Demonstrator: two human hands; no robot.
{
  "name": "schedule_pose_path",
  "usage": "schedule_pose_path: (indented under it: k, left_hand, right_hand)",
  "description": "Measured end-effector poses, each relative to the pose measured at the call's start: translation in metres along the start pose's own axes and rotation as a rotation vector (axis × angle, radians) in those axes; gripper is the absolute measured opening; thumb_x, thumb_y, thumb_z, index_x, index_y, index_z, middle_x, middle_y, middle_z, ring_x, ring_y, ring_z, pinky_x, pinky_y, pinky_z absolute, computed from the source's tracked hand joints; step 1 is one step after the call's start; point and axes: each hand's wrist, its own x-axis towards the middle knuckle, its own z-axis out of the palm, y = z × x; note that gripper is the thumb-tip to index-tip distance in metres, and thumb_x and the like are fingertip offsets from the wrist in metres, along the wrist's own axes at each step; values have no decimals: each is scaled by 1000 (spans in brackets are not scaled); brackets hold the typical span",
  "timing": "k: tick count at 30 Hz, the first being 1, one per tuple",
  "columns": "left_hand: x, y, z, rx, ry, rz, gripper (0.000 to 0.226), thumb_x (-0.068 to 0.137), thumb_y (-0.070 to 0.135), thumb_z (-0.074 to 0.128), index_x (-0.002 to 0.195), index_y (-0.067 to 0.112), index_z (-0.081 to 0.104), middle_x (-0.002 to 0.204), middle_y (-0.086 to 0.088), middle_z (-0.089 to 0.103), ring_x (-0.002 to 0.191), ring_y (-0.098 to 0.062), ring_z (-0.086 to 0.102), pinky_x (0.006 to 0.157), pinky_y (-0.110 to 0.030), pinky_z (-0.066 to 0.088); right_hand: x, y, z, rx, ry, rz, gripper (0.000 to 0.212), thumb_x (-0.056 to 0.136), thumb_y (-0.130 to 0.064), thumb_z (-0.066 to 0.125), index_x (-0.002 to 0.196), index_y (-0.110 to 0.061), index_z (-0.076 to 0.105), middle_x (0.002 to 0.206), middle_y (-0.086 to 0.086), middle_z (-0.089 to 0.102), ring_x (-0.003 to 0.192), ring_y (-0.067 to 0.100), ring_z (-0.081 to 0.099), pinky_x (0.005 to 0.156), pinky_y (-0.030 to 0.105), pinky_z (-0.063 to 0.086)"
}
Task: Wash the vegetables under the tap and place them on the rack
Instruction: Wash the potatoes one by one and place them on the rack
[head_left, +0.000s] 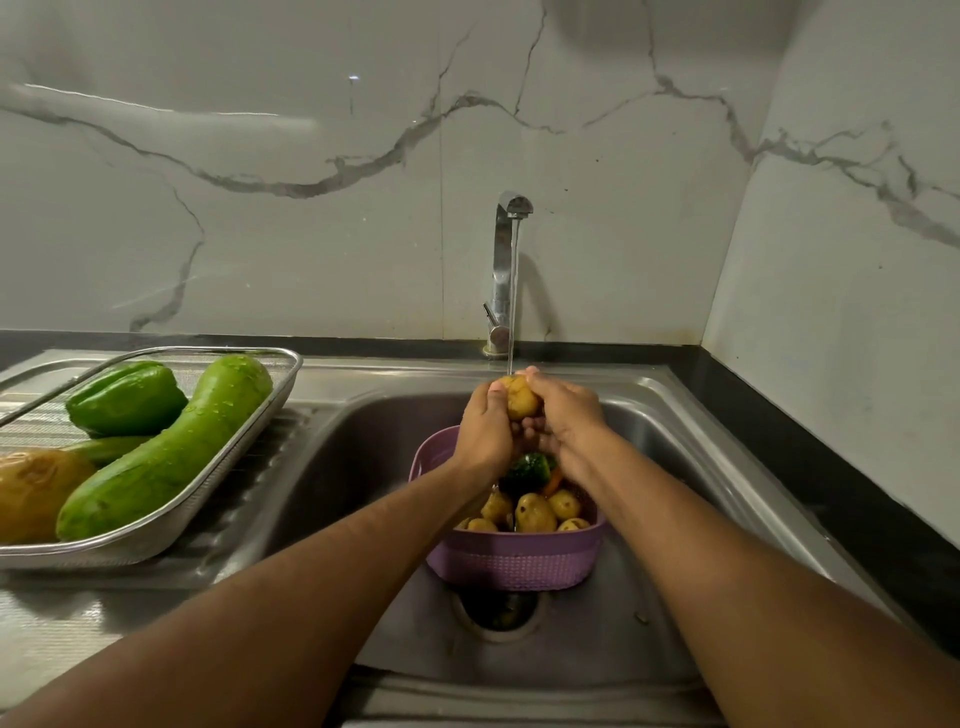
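Both hands hold one small potato (520, 397) under the running tap (508, 270), over the sink (363, 467). My left hand (483, 431) grips it from the left and my right hand (563, 415) curls round it from the right. Below them a purple basket (514, 564) stands in the sink with several potatoes (535, 512), a broccoli piece (530, 467) and a bit of carrot. The metal mesh rack (280, 384) on the left drainboard holds a green pepper (127, 397), a long green gourd (171, 452) and a brown potato (36, 493).
The sink drain (501, 608) lies just in front of the basket. A marble wall stands behind the tap and on the right. A dark counter strip (831, 483) runs along the sink's right side.
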Motion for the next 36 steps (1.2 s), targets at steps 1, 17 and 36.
schedule_pose_path:
  k: [1,17,36]
  left_hand:
    - [0,2,-2,-34,17,-53,38,113,36,27,119,13,56,87,-6,63,73,-13,63,69,-28,59]
    - [-14,0,4,38,9,-106,35,113,31,26,124,16,56,83,-3,60,63,-8,55,50,-17,44]
    - [-10,9,5,-42,19,-93,34,113,28,25,124,16,55,86,-6,64,73,-13,61,58,-21,55]
  right_hand:
    - [0,-1,0,61,-68,26,19,102,-26,64,114,-13,72,75,8,67,54,11,59,53,24,56]
    - [6,11,8,-17,236,37,32,89,-42,78,93,-11,72,67,5,69,43,7,54,40,19,47]
    - [3,6,12,77,202,25,26,90,-34,79,98,-9,74,60,5,62,43,10,56,46,23,51]
